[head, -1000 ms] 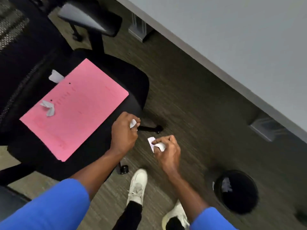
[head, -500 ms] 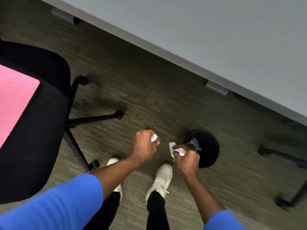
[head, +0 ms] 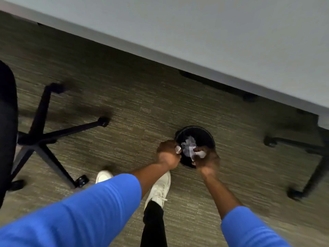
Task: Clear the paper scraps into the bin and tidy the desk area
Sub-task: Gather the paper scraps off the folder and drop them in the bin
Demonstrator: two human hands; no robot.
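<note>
A round black bin (head: 204, 133) stands on the carpet below the desk edge, with crumpled white paper (head: 188, 142) inside it. My left hand (head: 168, 154) is over the bin's left rim, shut on a small white paper scrap (head: 178, 149). My right hand (head: 207, 158) is over the bin's near rim, pinching a larger white paper scrap (head: 198, 154). Both scraps hang above the bin's mouth.
The grey desk top (head: 231, 41) runs across the upper right. A black office chair (head: 7, 122) with its star base (head: 44, 138) and casters stands at the left. Another chair base (head: 313, 157) is at the right. My white shoes (head: 159, 189) stand near the bin.
The view has swung right, away from the chair and the pink folder. Both hands, each still holding its scrap, have moved from short of the bin to over its mouth.
</note>
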